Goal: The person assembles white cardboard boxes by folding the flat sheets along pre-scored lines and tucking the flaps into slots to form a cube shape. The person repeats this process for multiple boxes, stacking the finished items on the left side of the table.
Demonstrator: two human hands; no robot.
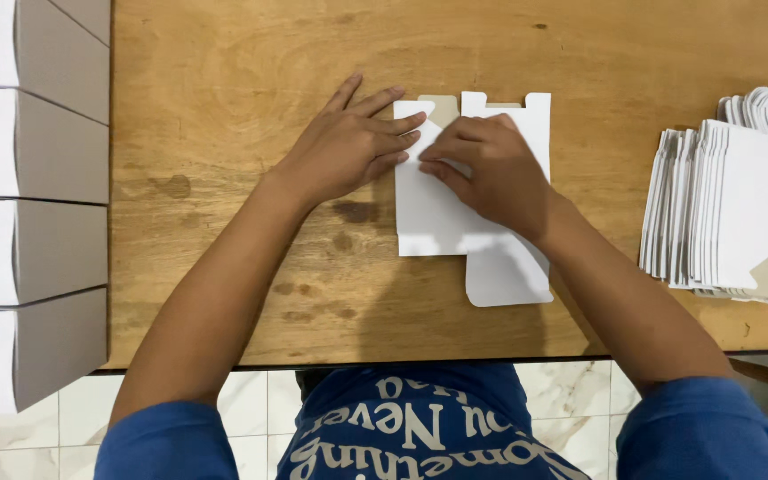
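Blue sleeves sat nearest the camera, both forearms reaching fwd over the wooden tabletop (224, 53). Left hand (348, 142) lay flat, fingers spread, fingertips pinning the left edge of a flat white card blank (428, 213), apparently to stop it sliding. Right hand (491, 169) was curled over the blank's centre, fingers pressing a folded panel down, thumb hidden; it pinched nothing that could be seen. Blank lay mid-tabletop, brown inner face showing at its top edge. Stack of unfolded blanks (722, 213) sat well to the right, w/in reach. Finished boxes (37, 249) were stacked at left, off the work area.
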